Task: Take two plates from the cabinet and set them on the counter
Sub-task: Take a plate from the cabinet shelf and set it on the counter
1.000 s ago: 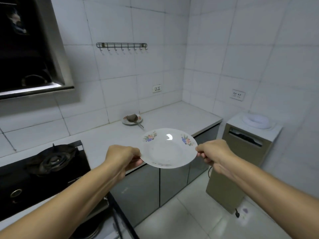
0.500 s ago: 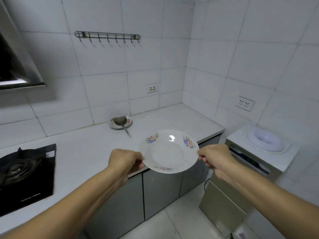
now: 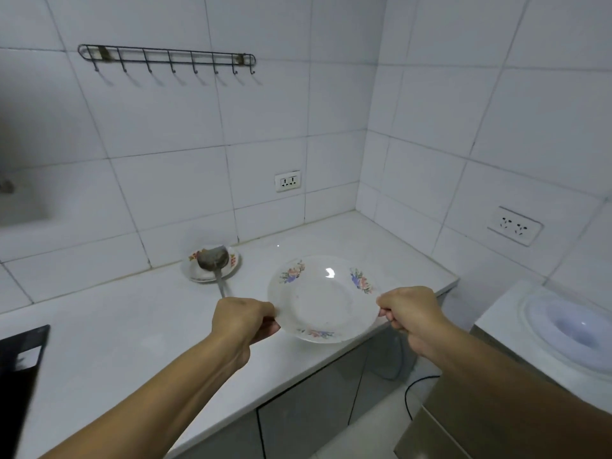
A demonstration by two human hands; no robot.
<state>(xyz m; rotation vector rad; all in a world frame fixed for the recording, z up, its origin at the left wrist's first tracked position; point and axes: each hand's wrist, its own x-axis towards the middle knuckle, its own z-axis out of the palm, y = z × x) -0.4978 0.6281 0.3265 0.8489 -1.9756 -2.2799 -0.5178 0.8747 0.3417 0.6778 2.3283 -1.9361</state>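
A white plate with flower prints (image 3: 323,299) is held level just above the white counter (image 3: 132,342), near its front edge. My left hand (image 3: 243,318) grips the plate's left rim and my right hand (image 3: 410,311) grips its right rim. Whether a second plate lies under it cannot be told. The grey cabinet doors (image 3: 314,422) below the counter are closed.
A small flowered dish with a metal ladle (image 3: 212,261) sits by the back wall. A black stove edge (image 3: 20,369) shows at the left. A white-topped appliance (image 3: 563,329) stands at the right. A hook rail (image 3: 165,59) hangs on the tiled wall.
The view has turned right and moved closer to the counter. The plate, held in both hands, has moved forward over the counter's front part.
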